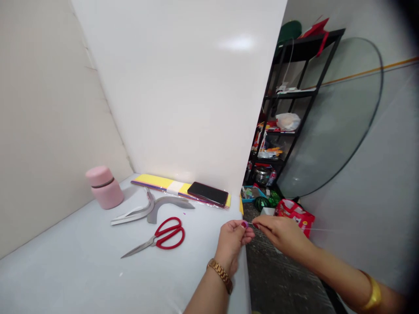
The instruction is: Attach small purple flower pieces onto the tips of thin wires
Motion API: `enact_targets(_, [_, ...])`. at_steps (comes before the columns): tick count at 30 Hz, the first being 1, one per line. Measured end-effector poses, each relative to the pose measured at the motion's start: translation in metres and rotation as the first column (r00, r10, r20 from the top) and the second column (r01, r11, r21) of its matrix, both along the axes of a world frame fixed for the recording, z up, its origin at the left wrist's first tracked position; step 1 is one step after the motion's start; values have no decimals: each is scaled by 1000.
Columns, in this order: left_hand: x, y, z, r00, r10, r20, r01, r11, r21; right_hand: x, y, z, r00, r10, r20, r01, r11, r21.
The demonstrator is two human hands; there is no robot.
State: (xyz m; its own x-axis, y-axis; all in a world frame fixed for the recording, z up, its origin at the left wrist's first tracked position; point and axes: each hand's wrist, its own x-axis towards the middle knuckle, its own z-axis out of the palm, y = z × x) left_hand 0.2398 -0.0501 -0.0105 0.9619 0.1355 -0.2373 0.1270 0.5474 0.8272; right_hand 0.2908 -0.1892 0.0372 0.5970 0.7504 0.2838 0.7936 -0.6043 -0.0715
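Note:
My left hand (233,240), with a watch on its wrist, pinches a small purple piece (245,223) at the table's right edge. What kind of thing it is stays too small to tell. Close beside it, my right hand (283,232) is closed in a pinch on a thin pale strand (250,223) that runs to the purple piece. Whether the strand is thread or wire I cannot tell. Red-handled scissors (163,237) lie to the left on the table, blades slightly apart. Beyond them are curved grey and white strips (150,209).
A pink flask (105,187) stands at the left. Along the white panel, a black phone (208,194) rests on a pack of coloured sheets (153,179). Past the table's right edge are a red bag (296,214), a black shelf rack (296,93) and a round glass sheet (337,117).

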Motion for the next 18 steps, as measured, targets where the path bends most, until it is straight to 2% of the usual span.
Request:
enact_targets(9, [3,7,-2,1000,29,-4,-29,999,-12,-1,-1,4,1000,-8,-1,8,1000,-5])
enact_targets(18, [-1,2,0,1000,9,11,-8,1000,-14,-3,3,0,1000,12,-10,-12,999,-31])
